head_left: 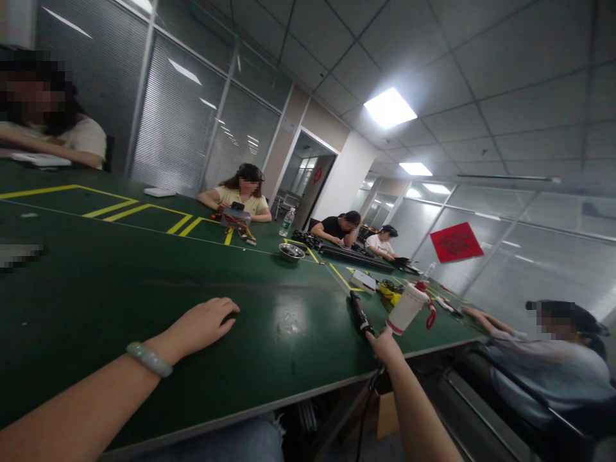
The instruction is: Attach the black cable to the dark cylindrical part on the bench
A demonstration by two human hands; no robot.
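Clock readings taken from each named item, 12 toward top of view.

Left hand (pixel 206 324): palm down on green table (pixel 260 366), fingers half spread and loosely bent, nothing in grasp. Pale green bangle (pixel 149 359) at its 8 o'clock, on the wrist. Metal bowl (pixel 291 252) at its 2 o'clock, well apart, small contents too blurred to name; clear bottle (pixel 287 222) at bowl's 12. Bundle of wires (pixel 243 231) farther off, at the hand's 1.

Right hand (pixel 386 348): closed on the near end of a black tool (pixel 360 314), which slants away to the hand's 11 o'clock. Underside of grip hidden. Cannot tell whether the tool touches the tabletop. White cup (pixel 408 309), red lid and strap, tilted in view, near the hand at 1. White box (pixel 363 281) just beyond tool's far end, at its 1.
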